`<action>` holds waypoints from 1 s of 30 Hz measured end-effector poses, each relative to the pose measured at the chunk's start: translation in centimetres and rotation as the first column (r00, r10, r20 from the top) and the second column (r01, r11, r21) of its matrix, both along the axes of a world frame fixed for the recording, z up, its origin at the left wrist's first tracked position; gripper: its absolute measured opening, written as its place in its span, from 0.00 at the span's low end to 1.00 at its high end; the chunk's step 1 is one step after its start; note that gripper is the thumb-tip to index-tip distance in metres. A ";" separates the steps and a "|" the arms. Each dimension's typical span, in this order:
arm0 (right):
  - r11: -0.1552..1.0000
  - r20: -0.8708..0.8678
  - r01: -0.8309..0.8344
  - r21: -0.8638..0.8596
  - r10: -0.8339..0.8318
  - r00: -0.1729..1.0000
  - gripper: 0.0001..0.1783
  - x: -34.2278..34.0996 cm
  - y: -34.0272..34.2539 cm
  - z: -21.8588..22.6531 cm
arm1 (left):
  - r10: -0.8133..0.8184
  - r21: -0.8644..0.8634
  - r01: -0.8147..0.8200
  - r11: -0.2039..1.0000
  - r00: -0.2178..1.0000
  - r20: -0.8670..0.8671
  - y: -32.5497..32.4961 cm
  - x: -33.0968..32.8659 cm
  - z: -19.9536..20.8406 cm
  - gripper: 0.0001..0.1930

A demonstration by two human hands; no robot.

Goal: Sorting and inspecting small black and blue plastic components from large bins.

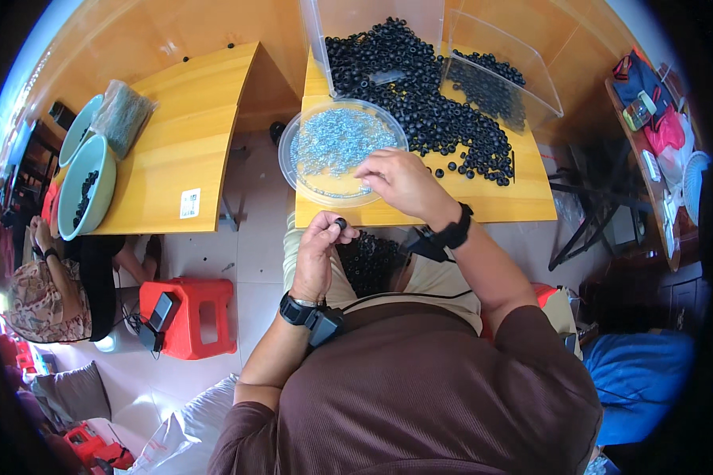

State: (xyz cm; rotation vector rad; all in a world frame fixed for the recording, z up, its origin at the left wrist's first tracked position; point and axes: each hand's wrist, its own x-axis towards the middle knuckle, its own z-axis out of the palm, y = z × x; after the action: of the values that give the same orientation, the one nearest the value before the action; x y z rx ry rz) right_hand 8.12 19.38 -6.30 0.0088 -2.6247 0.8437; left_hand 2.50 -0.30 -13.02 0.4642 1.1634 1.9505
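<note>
My left hand [315, 255] is closed at the table's front edge, with a small black round part [341, 223] between thumb and fingers. My right hand [402, 180] reaches over the right rim of a round clear plastic tray [286, 165]. Its fingertips are pinched together just above the tray, and whatever they hold is too small to make out. Inside the tray lies a spread of tiny pale-blue, glassy-looking pieces [337, 138]. Beyond my right hand, a large heap of black ring-like parts [420, 99] covers much of the table.
A clear bin [317, 47] lies tipped at the back, with a clear panel [515, 67] beside it. More black parts [368, 261] sit below the table edge by my lap. Left are another table [174, 119], green basins [101, 206], a red stool [186, 317] and a seated person [55, 293].
</note>
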 end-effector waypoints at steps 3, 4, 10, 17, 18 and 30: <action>0.997 0.032 -0.032 0.074 0.030 0.999 0.06 -3.0 -0.2 -2.2 | 0.034 0.008 -0.034 0.999 0.999 0.007 -0.5 -0.3 -0.2 0.11; 0.990 0.056 -0.031 0.134 0.023 0.998 0.06 -3.7 -0.4 -2.9 | 0.042 0.016 -0.042 0.999 0.999 0.009 -0.6 -0.4 -0.2 0.12; 0.958 0.100 0.064 0.278 -0.095 0.990 0.05 -4.9 -1.7 -3.7 | 0.079 0.022 -0.080 0.997 0.997 0.015 -1.3 -0.9 -0.4 0.12; 0.941 0.052 0.108 0.322 -0.131 0.990 0.03 -5.5 -2.0 -4.6 | 0.073 0.018 -0.074 0.997 0.997 0.040 -1.3 -0.9 -0.6 0.10; 0.964 0.030 0.090 0.250 -0.100 0.995 0.04 -5.3 -1.6 -4.7 | 0.074 0.019 -0.075 0.997 0.996 0.039 -1.4 -0.9 -0.6 0.10; 0.812 0.061 0.112 -0.572 -0.094 0.994 0.10 -1.5 1.5 -2.9 | 0.010 0.005 -0.010 1.000 1.000 0.005 -0.1 -0.2 0.4 0.11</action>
State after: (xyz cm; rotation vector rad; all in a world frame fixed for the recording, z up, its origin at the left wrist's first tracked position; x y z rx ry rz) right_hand 6.67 20.89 -9.19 -0.3089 -2.2599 1.5707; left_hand 2.30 -0.43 -12.58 0.4564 1.1603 1.9623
